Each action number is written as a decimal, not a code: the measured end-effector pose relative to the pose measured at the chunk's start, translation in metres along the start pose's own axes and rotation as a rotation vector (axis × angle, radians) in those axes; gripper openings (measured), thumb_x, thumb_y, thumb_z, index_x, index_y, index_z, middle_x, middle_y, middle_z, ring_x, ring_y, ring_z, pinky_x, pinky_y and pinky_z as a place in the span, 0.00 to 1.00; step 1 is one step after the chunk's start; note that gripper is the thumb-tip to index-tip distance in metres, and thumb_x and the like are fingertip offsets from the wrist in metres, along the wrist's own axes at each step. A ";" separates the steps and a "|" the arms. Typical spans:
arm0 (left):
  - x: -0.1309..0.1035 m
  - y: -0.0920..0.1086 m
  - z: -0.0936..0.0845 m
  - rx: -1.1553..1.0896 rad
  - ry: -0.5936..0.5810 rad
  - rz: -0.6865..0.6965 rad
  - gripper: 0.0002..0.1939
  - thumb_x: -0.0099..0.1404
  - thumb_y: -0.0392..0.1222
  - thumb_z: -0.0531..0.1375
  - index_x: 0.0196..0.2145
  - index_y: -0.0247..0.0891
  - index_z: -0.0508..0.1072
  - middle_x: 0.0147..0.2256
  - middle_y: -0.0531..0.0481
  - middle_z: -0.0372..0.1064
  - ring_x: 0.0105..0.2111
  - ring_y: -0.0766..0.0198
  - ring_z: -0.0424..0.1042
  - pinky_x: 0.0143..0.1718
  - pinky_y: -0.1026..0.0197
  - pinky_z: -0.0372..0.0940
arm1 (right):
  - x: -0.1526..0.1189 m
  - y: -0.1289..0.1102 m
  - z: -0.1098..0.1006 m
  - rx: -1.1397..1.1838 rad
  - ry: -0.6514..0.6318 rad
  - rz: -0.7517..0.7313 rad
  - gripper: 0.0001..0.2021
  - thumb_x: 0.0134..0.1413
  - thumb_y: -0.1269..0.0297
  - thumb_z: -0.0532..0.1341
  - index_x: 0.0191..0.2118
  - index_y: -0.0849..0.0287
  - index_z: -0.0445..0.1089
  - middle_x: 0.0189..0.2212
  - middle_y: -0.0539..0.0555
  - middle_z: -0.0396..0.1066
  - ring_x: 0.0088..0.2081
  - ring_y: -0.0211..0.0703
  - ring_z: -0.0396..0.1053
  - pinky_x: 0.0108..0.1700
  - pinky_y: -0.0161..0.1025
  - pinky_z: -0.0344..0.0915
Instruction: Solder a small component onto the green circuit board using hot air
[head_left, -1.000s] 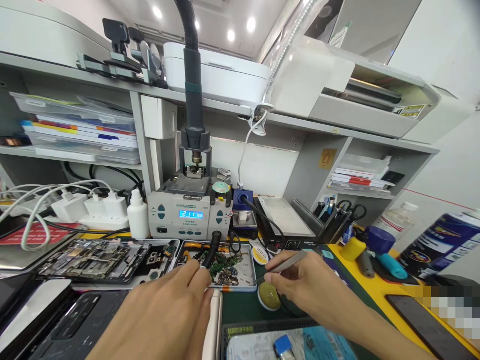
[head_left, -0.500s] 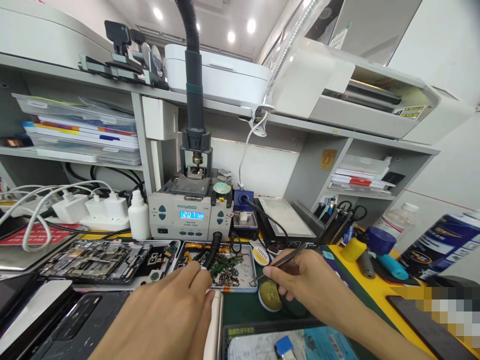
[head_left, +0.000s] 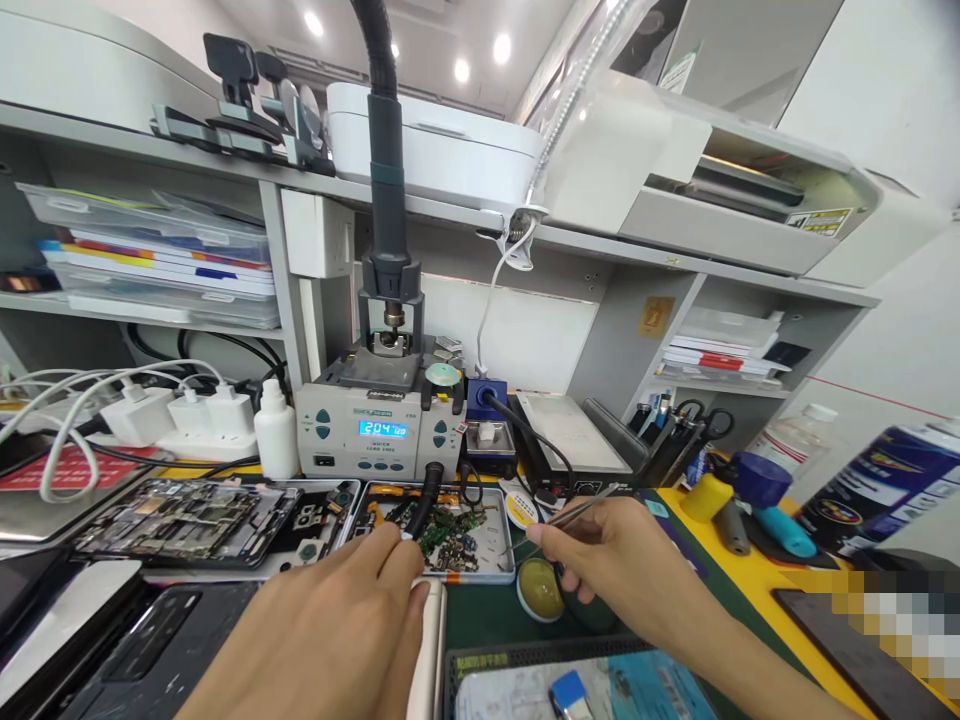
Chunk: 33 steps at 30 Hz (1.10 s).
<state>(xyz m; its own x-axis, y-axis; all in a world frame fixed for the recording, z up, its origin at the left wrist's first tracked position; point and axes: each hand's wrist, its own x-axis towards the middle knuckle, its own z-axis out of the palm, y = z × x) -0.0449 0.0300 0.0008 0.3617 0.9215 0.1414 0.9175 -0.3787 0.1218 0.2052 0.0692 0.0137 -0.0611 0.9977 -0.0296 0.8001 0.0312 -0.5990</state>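
left hand: the left hand (head_left: 330, 610) reaches in from the lower left of the frame, back upward, fingers curled at the end of a black hose (head_left: 427, 500); its own fingers hide what lies under them, so i cannot tell how far its grip is closed.
right hand: the right hand (head_left: 615, 560) comes in from the lower right, its grip pinching grey tweezers (head_left: 574, 513) between thumb and fingers.
tweezers: right of the frame's middle, slanted, the tips pointing left and down near the right edge of a shallow tray (head_left: 495, 515).
tray: in the lower middle, holding green circuit boards (head_left: 450, 535) and small loose parts.
black hose: bends down from the front of the rework station (head_left: 379, 440) at middle left, whose lit display reads 204 and 120.
round pot: the round pot (head_left: 540, 588) of yellow-green paste sits on the green mat (head_left: 480, 620), just beside the tray, below the tweezers.
dismantled phone: the dismantled phone (head_left: 187, 515) lies at lower left, inner parts bared.
squeeze bottle: the white squeeze bottle (head_left: 276, 440) stands upright just left of the station.
yellow surface: the yellow surface (head_left: 769, 592) shows at lower right, around a dark phone (head_left: 847, 640).
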 end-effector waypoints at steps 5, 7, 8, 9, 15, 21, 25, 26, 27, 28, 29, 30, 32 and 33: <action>-0.001 -0.003 0.009 0.016 0.120 0.038 0.25 0.72 0.41 0.38 0.35 0.44 0.75 0.33 0.46 0.76 0.28 0.51 0.78 0.26 0.52 0.67 | 0.002 0.000 0.002 -0.004 0.027 -0.020 0.23 0.61 0.47 0.59 0.22 0.58 0.74 0.18 0.52 0.74 0.21 0.43 0.71 0.25 0.37 0.63; -0.002 -0.005 0.013 0.028 0.151 0.051 0.24 0.73 0.41 0.39 0.34 0.44 0.74 0.32 0.48 0.75 0.27 0.53 0.77 0.25 0.54 0.65 | 0.002 -0.002 0.002 -0.014 0.032 -0.033 0.23 0.61 0.48 0.59 0.21 0.57 0.72 0.18 0.51 0.73 0.21 0.43 0.70 0.25 0.38 0.61; -0.003 -0.005 0.015 0.036 0.176 0.053 0.24 0.73 0.41 0.39 0.34 0.44 0.74 0.32 0.48 0.75 0.27 0.54 0.77 0.25 0.55 0.64 | 0.001 -0.003 0.001 -0.018 0.035 -0.041 0.23 0.61 0.49 0.59 0.19 0.56 0.70 0.18 0.51 0.73 0.21 0.43 0.69 0.26 0.39 0.60; -0.004 -0.006 0.017 0.043 0.200 0.052 0.23 0.73 0.40 0.39 0.34 0.44 0.74 0.32 0.48 0.75 0.27 0.55 0.76 0.25 0.55 0.63 | 0.000 -0.005 0.001 -0.023 0.039 -0.054 0.23 0.61 0.50 0.60 0.18 0.56 0.68 0.19 0.50 0.72 0.21 0.42 0.67 0.26 0.39 0.59; -0.005 -0.008 0.025 0.041 0.229 0.076 0.22 0.73 0.40 0.40 0.34 0.45 0.73 0.31 0.50 0.73 0.24 0.56 0.75 0.24 0.56 0.60 | -0.005 -0.010 0.000 -0.149 0.042 -0.169 0.27 0.62 0.56 0.59 0.13 0.54 0.52 0.16 0.46 0.54 0.21 0.39 0.49 0.26 0.41 0.47; -0.007 -0.008 0.026 0.028 0.228 0.075 0.21 0.73 0.40 0.41 0.34 0.46 0.72 0.30 0.50 0.73 0.23 0.55 0.74 0.23 0.55 0.57 | -0.008 -0.009 -0.002 -0.141 0.051 -0.228 0.17 0.62 0.55 0.60 0.25 0.56 0.76 0.19 0.48 0.66 0.22 0.41 0.56 0.25 0.39 0.51; -0.007 -0.007 0.023 0.018 0.230 0.088 0.21 0.73 0.40 0.41 0.34 0.46 0.72 0.30 0.50 0.72 0.23 0.56 0.74 0.23 0.55 0.57 | -0.010 -0.008 -0.003 -0.121 0.045 -0.206 0.17 0.63 0.56 0.60 0.25 0.56 0.77 0.20 0.48 0.68 0.22 0.39 0.56 0.24 0.38 0.51; -0.006 -0.007 0.023 0.019 0.234 0.089 0.21 0.73 0.40 0.41 0.34 0.45 0.72 0.30 0.50 0.73 0.23 0.56 0.74 0.23 0.55 0.57 | -0.011 -0.007 -0.003 -0.110 0.046 -0.201 0.17 0.63 0.56 0.60 0.25 0.57 0.77 0.20 0.48 0.68 0.21 0.39 0.56 0.24 0.37 0.51; -0.006 -0.008 0.022 0.020 0.235 0.087 0.20 0.73 0.40 0.41 0.34 0.45 0.72 0.31 0.50 0.73 0.24 0.56 0.74 0.23 0.55 0.57 | -0.011 -0.005 -0.003 -0.095 0.048 -0.198 0.17 0.63 0.56 0.61 0.26 0.57 0.78 0.20 0.48 0.68 0.21 0.39 0.56 0.24 0.37 0.51; -0.005 -0.008 0.022 0.021 0.234 0.088 0.20 0.73 0.40 0.41 0.34 0.45 0.72 0.31 0.50 0.73 0.24 0.57 0.74 0.23 0.56 0.57 | -0.011 -0.004 -0.003 -0.077 0.050 -0.195 0.17 0.63 0.56 0.61 0.26 0.57 0.78 0.20 0.48 0.68 0.21 0.39 0.57 0.24 0.37 0.52; -0.005 -0.008 0.022 0.022 0.231 0.087 0.20 0.73 0.40 0.41 0.34 0.45 0.72 0.31 0.50 0.73 0.24 0.57 0.74 0.24 0.56 0.58 | -0.010 -0.003 -0.002 -0.057 0.048 -0.192 0.16 0.63 0.56 0.61 0.27 0.58 0.78 0.20 0.48 0.68 0.22 0.39 0.57 0.24 0.37 0.52; -0.005 -0.009 0.023 0.023 0.229 0.088 0.20 0.73 0.40 0.41 0.34 0.45 0.72 0.31 0.51 0.72 0.24 0.57 0.74 0.24 0.56 0.58 | -0.010 -0.001 -0.002 -0.038 0.044 -0.191 0.16 0.63 0.56 0.61 0.28 0.58 0.79 0.20 0.48 0.69 0.22 0.39 0.59 0.24 0.37 0.54; -0.005 -0.010 0.023 0.029 0.225 0.089 0.20 0.73 0.40 0.41 0.34 0.46 0.72 0.31 0.51 0.72 0.24 0.56 0.74 0.24 0.56 0.58 | -0.009 0.001 -0.001 -0.007 0.033 -0.196 0.16 0.63 0.56 0.61 0.31 0.59 0.80 0.21 0.49 0.71 0.23 0.41 0.62 0.25 0.37 0.56; -0.005 -0.010 0.024 0.031 0.224 0.089 0.20 0.73 0.40 0.41 0.34 0.46 0.72 0.31 0.51 0.72 0.24 0.56 0.74 0.23 0.56 0.58 | -0.009 0.001 -0.001 0.006 0.030 -0.201 0.15 0.63 0.56 0.61 0.32 0.58 0.80 0.23 0.49 0.72 0.24 0.41 0.63 0.25 0.37 0.57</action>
<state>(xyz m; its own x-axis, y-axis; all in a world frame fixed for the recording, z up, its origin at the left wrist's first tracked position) -0.0522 0.0318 -0.0243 0.3984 0.8414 0.3652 0.8897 -0.4513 0.0694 0.2074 0.0602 0.0138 -0.2014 0.9728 0.1143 0.7704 0.2294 -0.5949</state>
